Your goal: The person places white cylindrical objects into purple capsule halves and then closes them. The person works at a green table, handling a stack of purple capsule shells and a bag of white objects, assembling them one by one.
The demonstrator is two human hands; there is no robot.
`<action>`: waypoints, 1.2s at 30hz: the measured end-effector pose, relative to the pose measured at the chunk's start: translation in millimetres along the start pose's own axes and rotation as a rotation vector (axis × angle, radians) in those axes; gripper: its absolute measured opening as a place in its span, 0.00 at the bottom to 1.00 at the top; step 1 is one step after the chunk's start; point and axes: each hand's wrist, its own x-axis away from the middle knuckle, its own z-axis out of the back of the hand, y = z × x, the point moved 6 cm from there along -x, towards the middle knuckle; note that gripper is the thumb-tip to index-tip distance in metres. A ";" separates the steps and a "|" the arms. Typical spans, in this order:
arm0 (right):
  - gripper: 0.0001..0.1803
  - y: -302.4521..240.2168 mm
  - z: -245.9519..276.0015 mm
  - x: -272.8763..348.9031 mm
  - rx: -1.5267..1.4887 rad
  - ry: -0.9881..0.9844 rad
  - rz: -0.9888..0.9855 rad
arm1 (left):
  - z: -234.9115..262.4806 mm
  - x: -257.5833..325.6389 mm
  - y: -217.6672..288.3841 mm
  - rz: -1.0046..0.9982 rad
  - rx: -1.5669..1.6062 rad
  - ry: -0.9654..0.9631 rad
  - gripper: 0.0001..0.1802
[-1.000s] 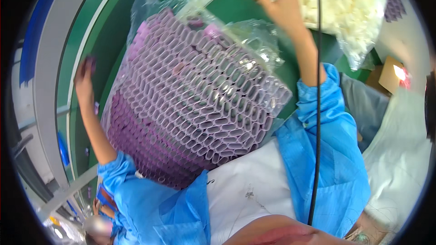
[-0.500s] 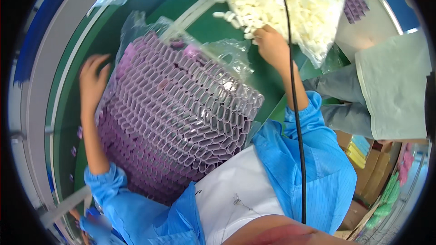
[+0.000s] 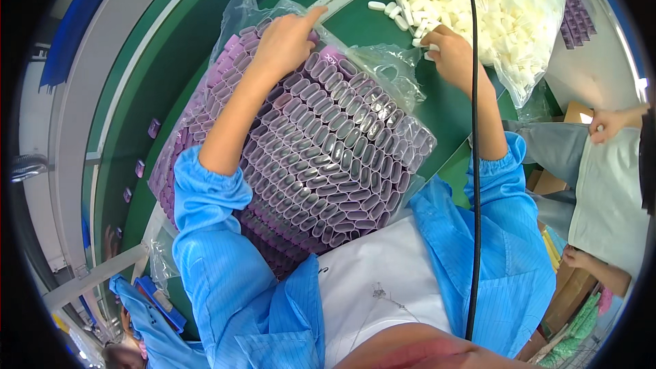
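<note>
Small white oval pieces (image 3: 395, 11) spill from a clear plastic bag (image 3: 529, 85) at the far right. At the edge of this heap, my right hand (image 3: 452, 55) pinches a white oval piece (image 3: 430, 46) between thumb and fingertips. A large block of upright purple oval cases (image 3: 321, 143), wrapped partly in clear film, stands in front of me. My left hand (image 3: 283, 44) is over its far edge, index finger stretched out and thumb apart; its other fingers are mostly hidden. Near this hand, a few purple cases (image 3: 330, 55) sit crooked at the far edge.
A black cable (image 3: 473, 164) hangs across the view beside my right forearm. Several loose purple cases (image 3: 154, 128) stand along the green surface (image 3: 205, 75) at left. Another person's hand (image 3: 608, 125) shows at right; a blue sleeve (image 3: 147, 321) is at lower left. Crumpled clear film (image 3: 393, 72) lies beyond the block.
My left hand has swung from the block's left side to its far edge. The right hand stays by the white pieces. The whole view has shifted, and the other person's hands have appeared.
</note>
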 end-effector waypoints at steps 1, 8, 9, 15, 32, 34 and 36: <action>0.09 -2.1 -0.7 -4.9 -0.007 0.010 0.014 | 15.7 8.7 2.3 0.007 -0.003 0.088 0.33; 0.07 4.9 -22.5 -30.6 0.151 -0.111 0.113 | 55.7 41.8 -6.5 0.098 0.722 0.278 0.28; 0.07 2.7 -17.6 -33.8 0.089 -0.077 0.145 | 49.7 46.3 -16.6 0.096 0.895 0.294 0.26; 0.09 -90.4 5.1 -52.3 -0.753 0.155 0.195 | -7.5 50.6 -9.2 0.244 1.407 0.210 0.16; 0.08 -99.2 -37.6 -47.0 -1.002 0.195 0.162 | -18.4 53.1 6.0 0.151 1.327 0.258 0.17; 0.06 -104.0 -36.3 -46.8 -1.012 0.217 0.257 | -18.1 54.0 8.5 0.172 1.316 0.255 0.17; 0.05 -106.3 -34.2 -45.9 -0.980 0.231 0.313 | -16.8 53.6 10.0 0.194 1.318 0.251 0.18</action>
